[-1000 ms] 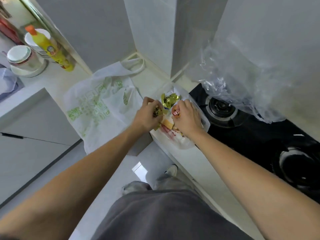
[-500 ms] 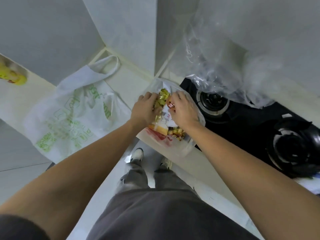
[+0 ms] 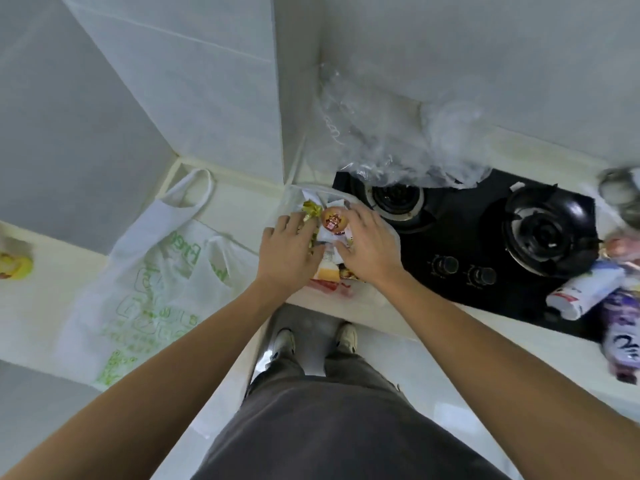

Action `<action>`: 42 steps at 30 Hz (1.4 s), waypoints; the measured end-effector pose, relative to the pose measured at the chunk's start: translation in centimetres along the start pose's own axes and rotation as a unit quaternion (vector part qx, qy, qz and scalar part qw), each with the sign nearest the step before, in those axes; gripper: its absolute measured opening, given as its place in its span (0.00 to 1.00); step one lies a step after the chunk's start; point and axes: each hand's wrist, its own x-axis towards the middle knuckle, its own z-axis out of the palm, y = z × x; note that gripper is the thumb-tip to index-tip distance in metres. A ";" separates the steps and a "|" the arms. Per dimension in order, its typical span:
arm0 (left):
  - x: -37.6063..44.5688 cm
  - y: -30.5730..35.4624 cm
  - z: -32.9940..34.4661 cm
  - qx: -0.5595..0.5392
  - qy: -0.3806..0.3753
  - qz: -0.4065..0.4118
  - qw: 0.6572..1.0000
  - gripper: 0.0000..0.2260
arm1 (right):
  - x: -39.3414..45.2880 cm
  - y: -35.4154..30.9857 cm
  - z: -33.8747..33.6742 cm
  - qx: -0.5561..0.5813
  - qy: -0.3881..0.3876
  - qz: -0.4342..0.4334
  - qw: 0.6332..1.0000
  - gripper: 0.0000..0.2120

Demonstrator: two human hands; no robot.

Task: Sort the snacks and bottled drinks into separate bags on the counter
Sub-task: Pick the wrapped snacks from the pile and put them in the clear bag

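Observation:
A clear plastic bag (image 3: pixel 390 233) lies open on the counter's corner beside the stove and holds snacks. Among them are gold-wrapped candies (image 3: pixel 309 209), a round snack with an orange-brown label (image 3: pixel 334 219) and a red-and-yellow packet (image 3: pixel 327 276). My left hand (image 3: pixel 289 252) rests on the snacks with its fingers fairly straight. My right hand (image 3: pixel 372 245) lies over the bag's right side, its index finger beside the round snack. An empty white bag with green print (image 3: pixel 149 282) lies flat to the left. A white bottle (image 3: pixel 585 292) and a purple bottle (image 3: pixel 623 336) lie at the far right.
A black two-burner stove (image 3: pixel 485 244) sits right of the snack bag, with its knobs (image 3: pixel 462 270) near the front edge. Crumpled clear film (image 3: pixel 398 147) hangs on the wall above it. A yellow bottle (image 3: pixel 15 268) stands at the left edge. My legs and shoes are below the counter.
My view has swung right, so the bottles by the stove have come in. Both hands have let go of the small candies they pinched and now lie on the snacks; the round snack shows.

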 end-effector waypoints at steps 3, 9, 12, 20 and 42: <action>0.4 1.7 -0.8 0.000 0.013 0.044 0.999 0.24 | -2.3 1.0 -1.1 0.007 0.022 0.026 0.999 0.28; 1.7 7.3 -0.9 0.018 0.004 0.130 0.991 0.21 | -8.2 5.2 -3.8 -0.013 0.063 0.100 0.993 0.28; 2.1 12.8 -0.4 0.028 -0.008 0.185 0.982 0.22 | -12.8 9.2 -5.4 -0.012 0.084 0.155 0.984 0.31; -0.2 32.2 4.4 0.008 -0.038 0.276 0.960 0.25 | -26.8 22.4 -9.4 0.000 0.127 0.256 0.958 0.31; 3.8 63.0 18.2 -0.031 -0.106 0.285 0.952 0.22 | -38.8 54.2 -14.1 0.010 0.042 0.338 0.940 0.31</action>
